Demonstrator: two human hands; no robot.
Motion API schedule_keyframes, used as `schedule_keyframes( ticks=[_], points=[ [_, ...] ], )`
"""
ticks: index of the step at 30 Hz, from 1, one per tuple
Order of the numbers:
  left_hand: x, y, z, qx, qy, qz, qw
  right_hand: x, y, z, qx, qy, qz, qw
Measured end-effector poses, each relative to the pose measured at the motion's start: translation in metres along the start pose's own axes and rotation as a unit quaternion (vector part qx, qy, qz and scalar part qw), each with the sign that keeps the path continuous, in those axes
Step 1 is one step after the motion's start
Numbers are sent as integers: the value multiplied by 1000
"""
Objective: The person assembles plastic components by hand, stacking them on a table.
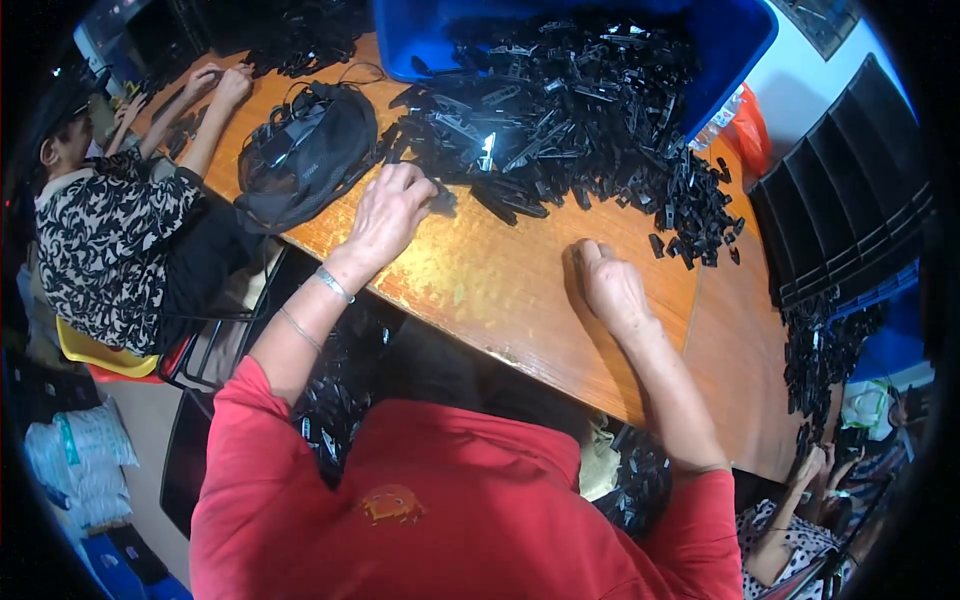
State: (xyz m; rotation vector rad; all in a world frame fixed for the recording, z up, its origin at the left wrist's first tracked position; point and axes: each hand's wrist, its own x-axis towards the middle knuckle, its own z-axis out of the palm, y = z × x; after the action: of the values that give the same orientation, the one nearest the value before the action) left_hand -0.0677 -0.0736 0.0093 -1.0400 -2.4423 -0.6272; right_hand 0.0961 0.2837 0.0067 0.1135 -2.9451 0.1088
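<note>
A large heap of small black plastic parts (560, 120) spills from the blue bin onto the wooden table. My left hand (388, 212) is at the heap's near left edge, its fingers bent and close together. A blurred dark piece (440, 200) shows at its fingertips; its shape cannot be made out. My right hand (612, 285) rests low over the table further right, apart from the heap. Its fingers are curled in, and whatever they may hold is hidden beneath them.
A blue bin (750, 40) lies open behind the heap. Left of my left hand is a black mesh bag (310, 160). A black slatted rack (850, 190) stands at the right. Co-workers sit at the left (115, 230) and lower right (795, 535), hands at other parts.
</note>
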Motion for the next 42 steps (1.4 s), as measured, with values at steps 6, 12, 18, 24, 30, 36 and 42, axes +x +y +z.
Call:
schedule_keyframes(
  ticks=[6,12,18,24,30,36,42],
  points=[
    [4,23,-8,-61,-130,-34,989,-1,6,-2,-7,-22,6,1000],
    [-31,64,15,-549,-4,-198,812,0,-50,-38,157,12,33,987],
    [-29,98,24,-612,-59,-225,756,-6,-91,-18,292,36,-28,955],
    [-48,73,39,-571,-47,-217,791,-7,-91,-21,205,5,-16,979],
    [-50,59,9,-183,-14,-86,979,13,-96,-25,245,-19,-20,969],
    [-53,54,7,-171,-21,-85,981,29,-118,8,325,79,3,943],
    [-45,60,12,-200,-16,-70,977,39,-98,17,288,103,-70,949]
  ],
)
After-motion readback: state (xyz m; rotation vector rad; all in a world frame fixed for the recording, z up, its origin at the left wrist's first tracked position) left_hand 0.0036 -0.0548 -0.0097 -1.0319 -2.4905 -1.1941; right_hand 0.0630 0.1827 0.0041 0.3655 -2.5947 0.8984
